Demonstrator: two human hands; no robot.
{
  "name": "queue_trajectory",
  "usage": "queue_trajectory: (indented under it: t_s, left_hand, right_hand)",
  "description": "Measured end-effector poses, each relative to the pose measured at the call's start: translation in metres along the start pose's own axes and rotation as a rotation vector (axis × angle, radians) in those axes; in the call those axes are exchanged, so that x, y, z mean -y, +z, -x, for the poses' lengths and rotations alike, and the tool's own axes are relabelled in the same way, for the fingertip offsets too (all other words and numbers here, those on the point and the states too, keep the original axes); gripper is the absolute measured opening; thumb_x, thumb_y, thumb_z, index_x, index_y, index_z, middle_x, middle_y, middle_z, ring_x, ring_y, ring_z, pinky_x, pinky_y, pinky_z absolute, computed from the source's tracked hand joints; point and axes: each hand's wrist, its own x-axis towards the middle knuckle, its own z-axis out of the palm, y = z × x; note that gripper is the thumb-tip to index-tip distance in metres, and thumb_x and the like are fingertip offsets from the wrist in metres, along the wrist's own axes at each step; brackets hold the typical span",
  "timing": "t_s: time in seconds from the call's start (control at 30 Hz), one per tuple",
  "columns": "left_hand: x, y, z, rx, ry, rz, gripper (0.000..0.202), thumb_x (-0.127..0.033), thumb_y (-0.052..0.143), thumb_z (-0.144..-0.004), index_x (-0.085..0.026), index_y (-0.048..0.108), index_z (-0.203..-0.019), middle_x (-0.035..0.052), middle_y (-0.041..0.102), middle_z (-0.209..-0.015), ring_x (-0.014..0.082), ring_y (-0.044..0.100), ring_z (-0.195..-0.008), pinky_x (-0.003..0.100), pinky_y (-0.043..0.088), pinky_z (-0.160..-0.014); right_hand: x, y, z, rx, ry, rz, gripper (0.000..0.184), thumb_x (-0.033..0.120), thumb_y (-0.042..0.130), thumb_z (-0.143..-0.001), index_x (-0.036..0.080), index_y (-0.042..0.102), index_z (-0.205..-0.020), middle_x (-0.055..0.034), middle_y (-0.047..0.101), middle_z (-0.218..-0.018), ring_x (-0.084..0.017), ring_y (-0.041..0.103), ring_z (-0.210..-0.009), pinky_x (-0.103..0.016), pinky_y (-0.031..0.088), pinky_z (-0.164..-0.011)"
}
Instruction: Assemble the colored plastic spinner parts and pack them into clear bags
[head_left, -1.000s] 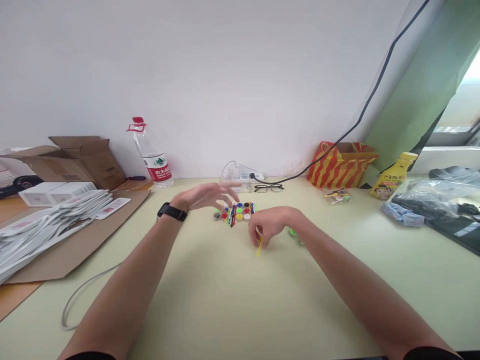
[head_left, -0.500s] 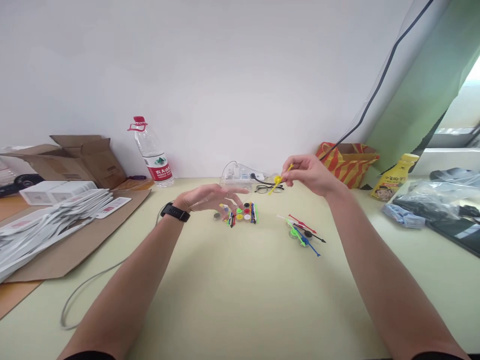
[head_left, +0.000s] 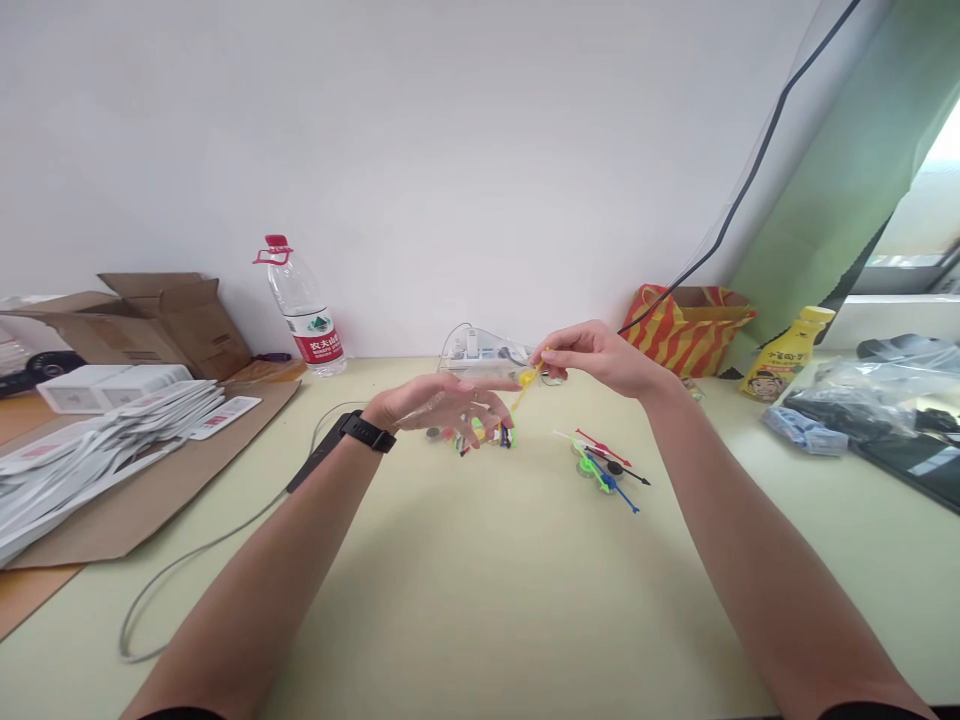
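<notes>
Between thumb and fingers, my right hand (head_left: 592, 358) pinches a yellow arrow spinner (head_left: 526, 380), tilted and held above the table. My left hand (head_left: 454, 405) is palm down with its fingers stretched out. Its index fingertip reaches the spinner's round middle; whether it touches, I cannot tell. Underneath those fingers lies a group of small coloured discs and arrows (head_left: 507, 437), mostly hidden. To the right, a loose pile of assembled arrow spinners holds a green spinner (head_left: 587, 465), a blue spinner (head_left: 619, 492), a black spinner (head_left: 616, 468) and a red arrow (head_left: 604, 448).
A large water bottle (head_left: 315, 325) stands by the wall, beside an open cardboard box (head_left: 161, 320). White cards (head_left: 112, 430) lie on cardboard at left. At right are a striped bag (head_left: 686, 330), a yellow bottle (head_left: 787, 355) and plastic bags (head_left: 885, 390). A cable (head_left: 202, 548) crosses the left side.
My right hand has moved left and slightly down with the yellow arrow spinner. My left hand has shifted a little right, so its fingertips now meet the spinner's position.
</notes>
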Motion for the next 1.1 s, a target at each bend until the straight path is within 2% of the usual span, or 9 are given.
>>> queue_trajectory:
  t_s: [0.13,0.3,0.43,0.67,0.9,1.0,1.1]
  left_hand:
    - [0.001,0.000,-0.001,-0.030,0.019,0.014,0.063,-0.046,0.046,-0.095,-0.025,0.048,-0.154,0.0135,0.061,-0.134,0.0309,0.059,-0.113,0.035,0.051,-0.080]
    - [-0.001,0.001,-0.001,-0.043,0.020,0.009,0.062,-0.046,0.044,-0.098,-0.024,0.045,-0.156,0.0139,0.056,-0.140,0.0289,0.058,-0.112,0.030,0.049,-0.073]
    - [0.001,0.001,-0.002,-0.052,0.005,0.023,0.061,-0.044,0.045,-0.098,-0.024,0.044,-0.156,0.0141,0.055,-0.141,0.0295,0.058,-0.114,0.034,0.050,-0.079]
    - [0.004,0.000,-0.003,-0.061,-0.007,0.014,0.060,-0.043,0.046,-0.100,-0.024,0.042,-0.157,0.0150,0.058,-0.136,0.0322,0.057,-0.117,0.044,0.051,-0.090]
    - [0.000,0.007,-0.009,-0.079,-0.031,-0.024,0.061,-0.040,0.048,-0.101,-0.027,0.039,-0.160,0.0129,0.059,-0.129,0.0289,0.059,-0.111,0.041,0.051,-0.090]
    - [0.000,0.007,-0.010,-0.084,-0.035,-0.032,0.061,-0.040,0.048,-0.101,-0.029,0.038,-0.161,0.0120,0.059,-0.127,0.0286,0.058,-0.113,0.041,0.051,-0.092]
    - [0.001,0.007,-0.010,-0.108,-0.052,-0.032,0.062,-0.043,0.048,-0.102,-0.028,0.037,-0.161,0.0123,0.059,-0.127,0.0287,0.057,-0.114,0.040,0.052,-0.091]
  right_hand:
    - [-0.002,-0.002,0.001,0.079,0.008,0.065,0.034,0.049,0.069,-0.092,0.019,0.082,-0.103,-0.0059,0.069,-0.087,-0.017,0.054,-0.076,-0.033,0.045,-0.071]
    - [-0.004,-0.003,0.000,0.098,-0.004,0.086,0.028,0.042,0.072,-0.090,0.021,0.082,-0.103,-0.0060,0.070,-0.091,-0.018,0.053,-0.079,-0.033,0.044,-0.072]
    - [-0.003,-0.005,0.000,0.076,-0.002,0.080,0.024,0.035,0.074,-0.086,0.020,0.083,-0.103,-0.0068,0.073,-0.093,-0.019,0.056,-0.082,-0.034,0.046,-0.074]
    - [-0.001,-0.010,0.003,0.038,0.036,0.111,0.017,0.030,0.075,-0.081,0.021,0.085,-0.092,-0.0067,0.076,-0.095,-0.020,0.060,-0.084,-0.034,0.048,-0.077]
    - [-0.004,-0.006,0.001,0.085,0.079,0.200,0.020,0.030,0.071,-0.085,0.020,0.084,-0.095,-0.0071,0.076,-0.099,-0.020,0.062,-0.086,-0.034,0.050,-0.081]
    - [-0.005,-0.006,0.000,0.087,0.101,0.213,0.023,0.032,0.070,-0.086,0.021,0.082,-0.103,-0.0070,0.076,-0.101,-0.020,0.064,-0.086,-0.034,0.051,-0.082]
    - [-0.008,-0.012,0.001,0.049,0.140,0.267,0.028,0.033,0.067,-0.089,0.022,0.079,-0.111,-0.0072,0.075,-0.111,-0.019,0.065,-0.086,-0.033,0.052,-0.079]
